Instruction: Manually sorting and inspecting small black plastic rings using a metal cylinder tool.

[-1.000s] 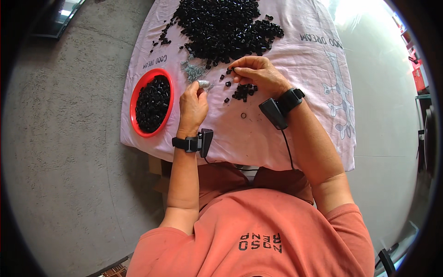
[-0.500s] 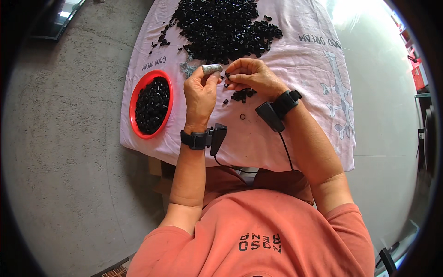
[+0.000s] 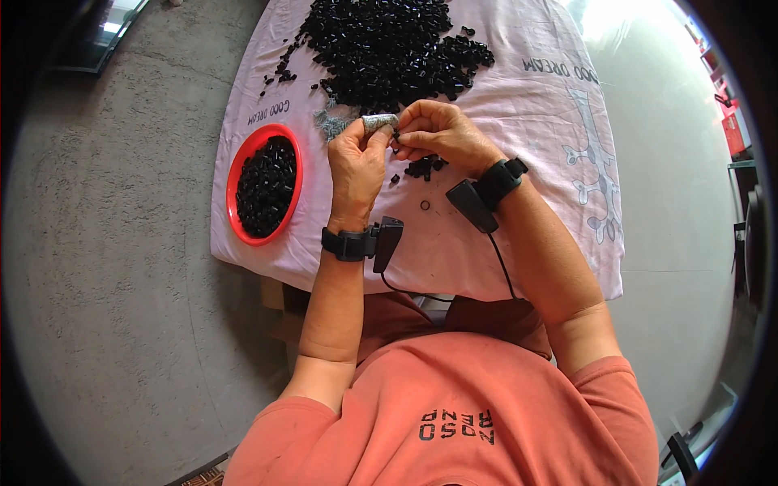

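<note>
Two hands meeting above pink cloth-covered tabletop: left grip pinching small grey metal piece, right grip pinching tiny black plastic part.

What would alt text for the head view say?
Both hands meet above a pale cloth: the left hand pinches a small grey piece, the right hand a tiny black part. A pile of black parts lies beyond, a red bowl of them left.

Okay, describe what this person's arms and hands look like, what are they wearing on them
Both forearms are bare below short orange sleeves. The left hand and right hand are ungloved. Each wrist carries a black strap with a small black boxy device: left wristband, right wristband. A thin black cable trails from each device.
</note>
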`<control>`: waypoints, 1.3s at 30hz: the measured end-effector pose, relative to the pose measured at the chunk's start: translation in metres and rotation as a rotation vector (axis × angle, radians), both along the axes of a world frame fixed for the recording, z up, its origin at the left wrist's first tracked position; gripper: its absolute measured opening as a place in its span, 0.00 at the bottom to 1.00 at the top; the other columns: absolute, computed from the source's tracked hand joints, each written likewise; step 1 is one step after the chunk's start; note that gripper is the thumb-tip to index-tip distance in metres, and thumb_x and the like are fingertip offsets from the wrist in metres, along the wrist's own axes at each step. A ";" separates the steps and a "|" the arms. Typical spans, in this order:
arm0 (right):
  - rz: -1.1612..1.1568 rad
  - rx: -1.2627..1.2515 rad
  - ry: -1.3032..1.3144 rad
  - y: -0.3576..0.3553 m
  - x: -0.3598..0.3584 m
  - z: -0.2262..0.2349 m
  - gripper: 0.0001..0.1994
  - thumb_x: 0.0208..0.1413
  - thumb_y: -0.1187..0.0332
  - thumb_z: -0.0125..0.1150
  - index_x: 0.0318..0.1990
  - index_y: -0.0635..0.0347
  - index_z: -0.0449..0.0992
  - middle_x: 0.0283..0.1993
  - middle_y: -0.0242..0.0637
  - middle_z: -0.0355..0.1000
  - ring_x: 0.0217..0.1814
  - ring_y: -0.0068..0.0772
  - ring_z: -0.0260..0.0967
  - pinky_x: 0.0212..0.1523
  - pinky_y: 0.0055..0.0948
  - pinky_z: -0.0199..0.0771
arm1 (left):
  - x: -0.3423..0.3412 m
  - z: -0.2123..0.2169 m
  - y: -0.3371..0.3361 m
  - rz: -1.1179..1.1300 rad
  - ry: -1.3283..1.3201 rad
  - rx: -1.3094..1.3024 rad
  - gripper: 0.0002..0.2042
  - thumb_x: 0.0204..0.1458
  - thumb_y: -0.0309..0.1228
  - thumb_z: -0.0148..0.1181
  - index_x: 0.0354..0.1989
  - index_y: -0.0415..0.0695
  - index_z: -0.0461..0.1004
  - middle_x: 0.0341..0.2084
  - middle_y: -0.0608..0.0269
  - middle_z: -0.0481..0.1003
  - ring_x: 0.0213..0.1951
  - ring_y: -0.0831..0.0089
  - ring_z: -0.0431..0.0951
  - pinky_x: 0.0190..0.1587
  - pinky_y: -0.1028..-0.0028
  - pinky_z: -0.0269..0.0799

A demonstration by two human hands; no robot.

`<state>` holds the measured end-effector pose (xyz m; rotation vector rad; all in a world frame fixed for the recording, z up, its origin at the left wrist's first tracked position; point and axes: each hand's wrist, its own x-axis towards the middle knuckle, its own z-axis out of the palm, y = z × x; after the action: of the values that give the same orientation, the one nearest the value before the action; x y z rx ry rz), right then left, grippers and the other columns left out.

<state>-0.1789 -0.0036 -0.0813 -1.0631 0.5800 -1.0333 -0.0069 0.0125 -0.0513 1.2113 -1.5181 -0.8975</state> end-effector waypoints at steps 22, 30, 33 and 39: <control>-0.020 0.156 -0.089 -0.002 0.001 -0.011 0.07 0.60 0.74 0.62 0.43 0.68 0.78 0.40 0.42 0.79 0.43 0.31 0.80 0.43 0.21 0.83 | -0.011 0.010 0.008 0.073 -0.251 -0.191 0.03 0.56 0.20 0.60 0.35 0.35 0.78 0.33 0.63 0.74 0.30 0.78 0.76 0.32 0.77 0.76; -0.058 0.167 -0.170 -0.003 0.002 -0.014 0.08 0.59 0.74 0.63 0.43 0.69 0.78 0.39 0.42 0.79 0.41 0.30 0.80 0.44 0.21 0.82 | -0.014 0.010 0.003 0.070 -0.268 -0.225 0.03 0.54 0.21 0.62 0.36 0.36 0.79 0.31 0.60 0.74 0.29 0.73 0.76 0.31 0.74 0.72; -0.059 0.164 -0.194 -0.005 -0.002 -0.018 0.08 0.60 0.74 0.63 0.43 0.68 0.78 0.39 0.41 0.79 0.42 0.30 0.80 0.44 0.21 0.82 | -0.018 0.009 0.001 0.068 -0.337 -0.276 0.03 0.54 0.21 0.63 0.35 0.36 0.79 0.31 0.59 0.75 0.30 0.70 0.77 0.32 0.72 0.72; -0.056 0.172 -0.191 -0.004 -0.002 -0.016 0.08 0.60 0.73 0.63 0.43 0.68 0.78 0.39 0.40 0.79 0.40 0.27 0.80 0.43 0.20 0.82 | -0.019 0.008 -0.001 0.071 -0.427 -0.375 0.04 0.55 0.22 0.61 0.37 0.37 0.80 0.30 0.61 0.76 0.30 0.71 0.77 0.34 0.73 0.71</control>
<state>-0.1811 -0.0080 -0.0976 -0.7914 0.5352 -1.0992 -0.0264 0.0119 -0.0431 1.2122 -1.8649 -0.2904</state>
